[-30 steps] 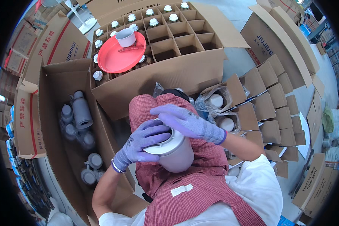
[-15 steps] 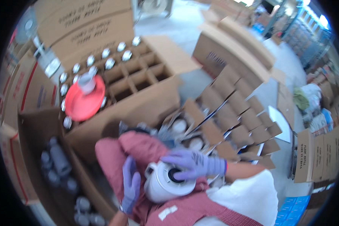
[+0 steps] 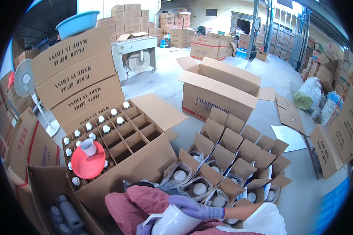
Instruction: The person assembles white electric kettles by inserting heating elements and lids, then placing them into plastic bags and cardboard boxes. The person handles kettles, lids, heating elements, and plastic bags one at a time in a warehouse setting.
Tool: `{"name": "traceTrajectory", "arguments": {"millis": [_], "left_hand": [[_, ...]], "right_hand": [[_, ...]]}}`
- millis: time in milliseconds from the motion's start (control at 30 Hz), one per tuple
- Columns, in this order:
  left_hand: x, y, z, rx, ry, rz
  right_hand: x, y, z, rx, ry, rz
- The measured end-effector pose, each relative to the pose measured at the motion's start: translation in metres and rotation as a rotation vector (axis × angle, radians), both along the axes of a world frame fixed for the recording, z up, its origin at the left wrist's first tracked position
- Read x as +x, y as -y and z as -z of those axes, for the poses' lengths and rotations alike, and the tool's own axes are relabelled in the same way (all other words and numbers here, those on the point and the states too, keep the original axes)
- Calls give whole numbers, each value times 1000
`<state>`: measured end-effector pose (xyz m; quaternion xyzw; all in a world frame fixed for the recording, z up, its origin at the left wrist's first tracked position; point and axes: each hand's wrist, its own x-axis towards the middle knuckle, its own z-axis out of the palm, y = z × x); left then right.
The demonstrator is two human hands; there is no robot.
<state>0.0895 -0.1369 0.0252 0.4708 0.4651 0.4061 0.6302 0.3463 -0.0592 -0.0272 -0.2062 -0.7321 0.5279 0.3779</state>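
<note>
A glossy white jug (image 3: 177,221) with a side handle lies tilted in my lap, its lower part cut off by the frame's edge. My right hand (image 3: 195,207), in a purple glove, rests over its upper end with the fingers bent around it. Beside the handle, my left hand (image 3: 146,227) is gloved too and closes on the jug; part of it falls outside the picture. To the right stand several open boxes with round white-ended items (image 3: 200,189) in plastic bags. The divided carton (image 3: 125,166) at left holds silvery-topped glass refills (image 3: 106,128).
A red basin (image 3: 84,167) with a pale cup (image 3: 88,147) sits on the divided carton. Grey bottle-like pieces (image 3: 70,211) lie in the deep carton (image 3: 47,176) at lower left. An open carton (image 3: 211,98) stands ahead, and a fan (image 3: 26,78) at far left.
The view has tilted up. My left hand, open and apart from the jug before, is now closed on it near the handle. The jug has turned onto its side, its dark-centred end no longer showing.
</note>
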Motion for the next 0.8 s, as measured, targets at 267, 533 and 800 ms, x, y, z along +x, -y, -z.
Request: {"name": "traceTrajectory", "arguments": {"millis": [267,533,800], "left_hand": [[-37,-44,-47,569,-685,-106],[-10,-80,-65,1121,-835,-235],[-20,-84,-51,1017,-733,-330]], "right_hand": [[-21,-58,-48,319,175,317],[-43,-80,-63,-368,-162,284],[-56,-105,-61,-161,-179,77]]}}
